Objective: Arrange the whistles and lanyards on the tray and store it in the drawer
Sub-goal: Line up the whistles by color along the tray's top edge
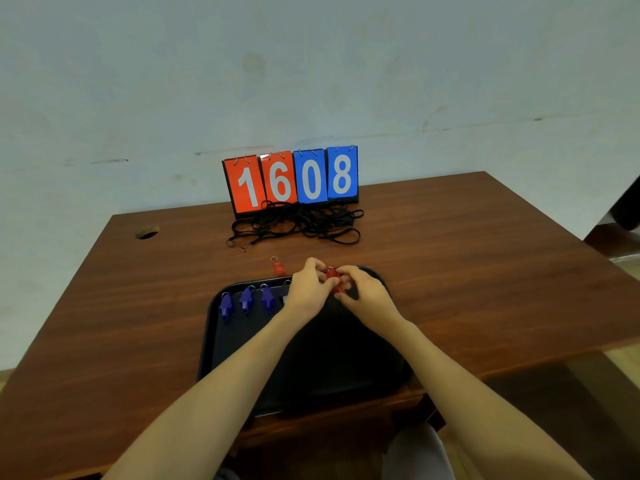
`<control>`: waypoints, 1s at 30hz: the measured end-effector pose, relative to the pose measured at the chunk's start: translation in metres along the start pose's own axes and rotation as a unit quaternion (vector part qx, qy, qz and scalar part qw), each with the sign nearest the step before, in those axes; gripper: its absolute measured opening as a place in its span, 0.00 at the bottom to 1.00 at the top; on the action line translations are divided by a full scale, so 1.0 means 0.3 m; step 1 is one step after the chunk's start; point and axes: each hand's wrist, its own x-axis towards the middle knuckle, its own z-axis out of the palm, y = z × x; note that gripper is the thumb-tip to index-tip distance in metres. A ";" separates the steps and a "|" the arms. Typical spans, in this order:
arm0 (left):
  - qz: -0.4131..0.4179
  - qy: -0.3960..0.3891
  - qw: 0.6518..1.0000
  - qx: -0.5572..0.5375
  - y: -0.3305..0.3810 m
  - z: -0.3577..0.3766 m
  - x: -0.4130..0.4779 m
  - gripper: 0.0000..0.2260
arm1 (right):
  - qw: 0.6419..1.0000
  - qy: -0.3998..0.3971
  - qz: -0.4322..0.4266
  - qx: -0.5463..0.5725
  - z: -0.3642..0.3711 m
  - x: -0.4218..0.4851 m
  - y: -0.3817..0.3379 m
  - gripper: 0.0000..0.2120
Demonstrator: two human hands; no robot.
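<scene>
Pinching a red whistle point(334, 281) between them over the far rim of the tray point(210, 320), the left hand point(307, 293) and right hand point(364, 296) grip what looks a light, rigid, slick shell, best held by its flanks.

Glossy wood-grain counter point(450, 254) — matt black plastic tray point(242, 341), shiny plastic whistles point(246, 300) with metal rings, cloth lanyards point(298, 223)

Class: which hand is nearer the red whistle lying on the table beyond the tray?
Left. The left hand is just right of that loose whistle; the right hand lies farther right; both grip a second red whistle.
</scene>
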 end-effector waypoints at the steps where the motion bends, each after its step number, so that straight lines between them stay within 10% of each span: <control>1: 0.005 -0.003 1.000 0.015 -0.003 -0.002 0.006 0.17 | 1.000 0.015 0.009 -0.009 -0.003 0.002 0.005 0.19; 9: 0.006 0.046 0.892 0.449 -0.158 -0.167 0.122 0.18 | 0.967 0.043 0.038 -0.247 -0.046 0.035 0.102 0.21; 30: -0.055 -0.028 0.916 0.397 -0.202 -0.185 0.300 0.19 | 0.962 -0.018 0.029 -0.273 -0.015 0.060 0.169 0.21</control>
